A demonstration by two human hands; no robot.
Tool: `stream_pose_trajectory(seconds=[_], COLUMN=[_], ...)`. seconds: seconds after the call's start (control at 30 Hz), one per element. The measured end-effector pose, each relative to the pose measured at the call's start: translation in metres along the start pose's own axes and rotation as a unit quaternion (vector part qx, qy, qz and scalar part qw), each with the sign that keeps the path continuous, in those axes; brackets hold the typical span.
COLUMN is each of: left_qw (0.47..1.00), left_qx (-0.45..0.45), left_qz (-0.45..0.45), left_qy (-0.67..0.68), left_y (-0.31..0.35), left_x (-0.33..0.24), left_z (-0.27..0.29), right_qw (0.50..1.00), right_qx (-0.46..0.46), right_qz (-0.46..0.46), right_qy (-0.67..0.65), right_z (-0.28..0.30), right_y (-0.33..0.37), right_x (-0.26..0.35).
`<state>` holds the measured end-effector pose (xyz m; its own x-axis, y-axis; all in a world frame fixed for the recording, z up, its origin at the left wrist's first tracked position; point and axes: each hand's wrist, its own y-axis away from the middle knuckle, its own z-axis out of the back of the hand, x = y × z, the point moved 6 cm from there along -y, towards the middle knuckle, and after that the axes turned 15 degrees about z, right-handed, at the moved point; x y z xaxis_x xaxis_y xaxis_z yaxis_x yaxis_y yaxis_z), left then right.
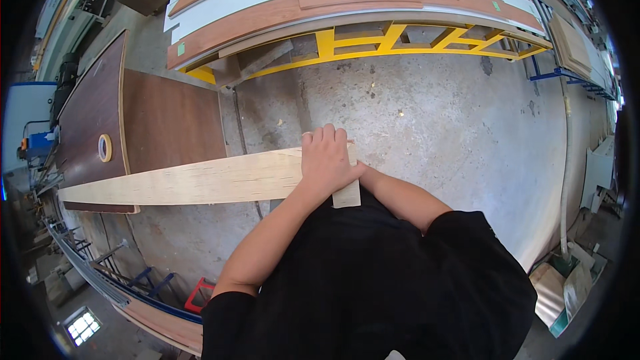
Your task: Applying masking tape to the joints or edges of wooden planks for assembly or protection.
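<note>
A long, pale wooden board (193, 181) reaches from the far left to just in front of my body. My left hand (325, 162) grips its right end, with the fingers together over the top and the thumb toward the right. Under and beside that hand, a short pale wood strip (347, 195) crosses the board's end; whether it is a separate piece I cannot tell. My right hand (367, 172) is at the same end, largely hidden behind my left thumb and the wood, so its fingers do not show. The board's far end rests over a dark brown panel (87, 135).
A yellow frame (325, 43) ahead carries long white and reddish-brown boards (253, 27). On the brown panel lies a tape roll (105, 148). Blue racks with panels (577, 50) stand far right. A red frame (199, 295) is at lower left, beside a metal-edged bench (170, 330).
</note>
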<state>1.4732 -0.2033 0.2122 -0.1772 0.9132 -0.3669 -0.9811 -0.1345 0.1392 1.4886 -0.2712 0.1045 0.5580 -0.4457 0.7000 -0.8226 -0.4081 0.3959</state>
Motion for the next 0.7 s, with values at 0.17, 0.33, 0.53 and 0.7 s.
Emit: stream_pose_trajectory(seconds=[0.17,0.33,0.53,0.7], left_qw=[0.999,0.972,0.939,0.927], left_qx=[0.043,0.226,0.343,0.37], left_qz=[0.002,0.044,-0.013,-0.039], left_qy=[-0.007,-0.046,-0.015,0.043], left_y=[-0.006,-0.017,-0.037,-0.047], left_x=[-0.001,0.002,0.012,0.026], left_z=[0.004,-0.004,-0.011,-0.03], right_qw=[0.997,0.996,0.997,0.992], right_qx=[-0.02,-0.015,-0.045,0.075], right_qz=[-0.069,-0.082,-0.014,-0.027], right_qy=[-0.029,-0.03,-0.069,-0.1], right_z=[0.003,0.034,0.07,0.049], right_y=[-0.011,-0.009,0.025,0.052], right_x=[-0.007,-0.029,-0.021,-0.007])
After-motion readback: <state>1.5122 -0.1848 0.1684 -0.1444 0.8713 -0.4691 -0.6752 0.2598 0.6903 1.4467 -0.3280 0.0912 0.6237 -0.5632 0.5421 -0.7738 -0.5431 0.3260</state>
